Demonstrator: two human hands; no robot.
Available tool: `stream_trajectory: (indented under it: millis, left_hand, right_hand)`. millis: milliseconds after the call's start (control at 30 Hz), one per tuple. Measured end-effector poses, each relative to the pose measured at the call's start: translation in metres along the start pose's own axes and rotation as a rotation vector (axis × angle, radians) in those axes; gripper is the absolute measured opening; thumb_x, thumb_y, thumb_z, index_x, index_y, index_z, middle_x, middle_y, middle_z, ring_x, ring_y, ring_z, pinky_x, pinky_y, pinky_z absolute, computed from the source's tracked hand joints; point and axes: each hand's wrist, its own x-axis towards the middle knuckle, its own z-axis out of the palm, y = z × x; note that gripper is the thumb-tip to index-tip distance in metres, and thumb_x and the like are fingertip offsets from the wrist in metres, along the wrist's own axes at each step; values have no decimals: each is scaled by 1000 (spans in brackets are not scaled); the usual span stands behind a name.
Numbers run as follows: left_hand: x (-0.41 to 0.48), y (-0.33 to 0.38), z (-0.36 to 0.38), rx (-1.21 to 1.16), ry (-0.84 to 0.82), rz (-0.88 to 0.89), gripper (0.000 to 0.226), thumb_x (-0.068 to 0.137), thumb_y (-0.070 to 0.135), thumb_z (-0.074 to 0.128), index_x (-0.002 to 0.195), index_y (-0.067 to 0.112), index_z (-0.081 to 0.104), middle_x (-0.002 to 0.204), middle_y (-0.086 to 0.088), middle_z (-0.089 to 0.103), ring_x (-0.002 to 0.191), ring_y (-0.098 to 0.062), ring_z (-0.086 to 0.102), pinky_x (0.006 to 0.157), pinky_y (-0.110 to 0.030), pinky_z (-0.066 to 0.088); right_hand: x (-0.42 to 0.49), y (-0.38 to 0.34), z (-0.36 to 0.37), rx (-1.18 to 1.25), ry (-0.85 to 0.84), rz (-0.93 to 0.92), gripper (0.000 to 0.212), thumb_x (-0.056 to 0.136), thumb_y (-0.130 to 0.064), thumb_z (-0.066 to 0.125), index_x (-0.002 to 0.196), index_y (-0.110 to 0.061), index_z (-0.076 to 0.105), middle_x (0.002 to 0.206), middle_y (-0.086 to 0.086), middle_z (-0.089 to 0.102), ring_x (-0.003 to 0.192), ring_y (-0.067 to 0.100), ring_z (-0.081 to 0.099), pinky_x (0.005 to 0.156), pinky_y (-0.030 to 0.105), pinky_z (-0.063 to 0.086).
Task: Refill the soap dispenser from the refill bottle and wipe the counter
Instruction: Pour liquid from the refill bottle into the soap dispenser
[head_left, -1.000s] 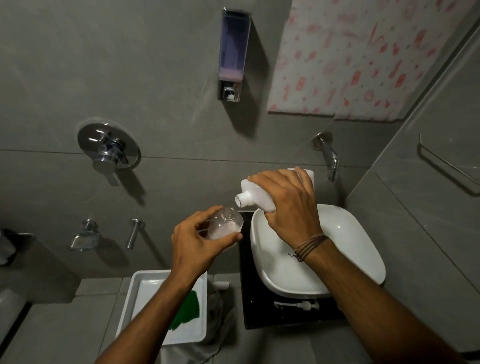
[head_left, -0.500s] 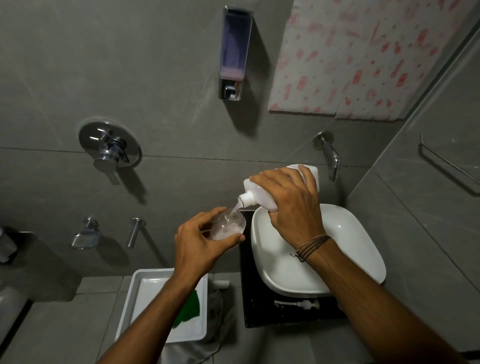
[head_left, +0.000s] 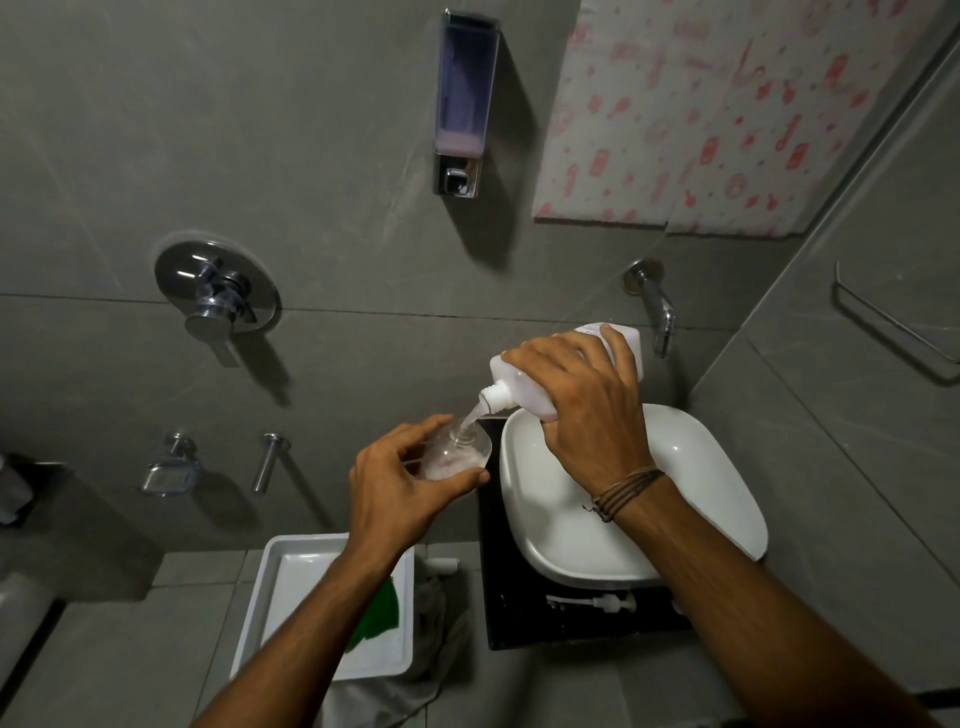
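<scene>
My left hand grips a small clear soap dispenser bottle with its neck open, held in the air left of the white basin. My right hand holds a white refill bottle tipped down to the left, its spout just above the dispenser's neck. A pale stream of soap runs from the spout into the dispenser, which holds some pinkish liquid. The dispenser's white pump head lies on the black counter in front of the basin.
A white tray with a green cloth sits on the floor below, with a grey rag beside it. A wall soap dispenser, a shower mixer and a basin spout are mounted on the grey wall. A towel rail is at right.
The refill bottle has tipped further and soap now pours into the dispenser; a second ago its spout hung above the neck with no stream. Both hands shifted slightly.
</scene>
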Motion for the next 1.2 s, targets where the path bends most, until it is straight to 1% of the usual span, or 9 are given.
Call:
stream_trajectory:
  millis: [133, 367, 533, 667, 833, 933, 1033, 1200]
  left_hand:
    - [-1, 1, -1, -5, -4, 3, 76, 53, 69, 92, 122, 41, 76, 105, 21, 78, 96, 4, 73, 76, -11, 58]
    - [-4, 1, -2, -2, -9, 1, 78, 54, 72, 90, 123, 37, 76, 107, 21, 77, 98, 3, 73, 77, -10, 59]
    - [-5, 2, -4, -13, -11, 0, 82, 53, 81, 85, 123, 38, 76, 108, 24, 76, 98, 6, 72, 76, -7, 57]
    - [-6, 2, -4, -15, -14, -7, 84, 52, 84, 83, 123, 39, 76, 107, 25, 75, 99, 6, 71, 77, -7, 57]
    - [-5, 2, -3, -3, -21, -11, 82, 52, 79, 87, 122, 38, 76, 106, 23, 76, 98, 5, 72, 77, -11, 59]
    - [-5, 2, -4, -4, -24, -10, 83, 51, 80, 87, 122, 39, 76, 105, 23, 76, 97, 5, 72, 77, -11, 59]
    - [-5, 1, -3, 14, -23, -7, 78, 53, 71, 91, 122, 37, 77, 105, 20, 77, 96, 4, 73, 78, -12, 60]
    - [-4, 0, -3, 11, -28, -5, 77, 54, 68, 91, 122, 35, 77, 107, 20, 77, 98, 3, 72, 77, -10, 58]
  right_hand:
    - [-1, 0, -1, -4, 2, -4, 61, 72, -7, 80, 126, -30, 66, 123, -6, 68, 117, 25, 60, 114, 58, 33]
    - [-3, 0, -3, -11, -10, 3, 61, 73, -9, 81, 128, -30, 66, 126, -5, 68, 119, 26, 59, 115, 58, 31]
    - [-4, 0, -3, -23, 14, -7, 61, 71, -8, 83, 126, -29, 67, 124, -4, 69, 117, 27, 60, 114, 59, 33]
    - [-5, 1, -4, -35, 7, -5, 62, 70, -9, 85, 126, -28, 67, 124, -2, 69, 118, 28, 60, 114, 60, 33]
    - [-5, 0, -5, -53, -2, -2, 62, 70, -10, 85, 127, -28, 67, 125, -1, 68, 119, 28, 60, 115, 60, 32]
    - [-5, -1, -5, -58, 1, -4, 61, 71, -9, 85, 127, -28, 67, 125, -1, 68, 119, 28, 60, 115, 60, 32]
    - [-5, -1, -6, -67, -3, -7, 61, 72, -9, 83, 127, -28, 67, 126, -2, 68, 120, 28, 59, 115, 60, 31]
    - [-4, 0, -5, -71, 9, -11, 58, 74, -9, 83, 126, -28, 67, 126, -2, 68, 120, 28, 59, 116, 60, 30]
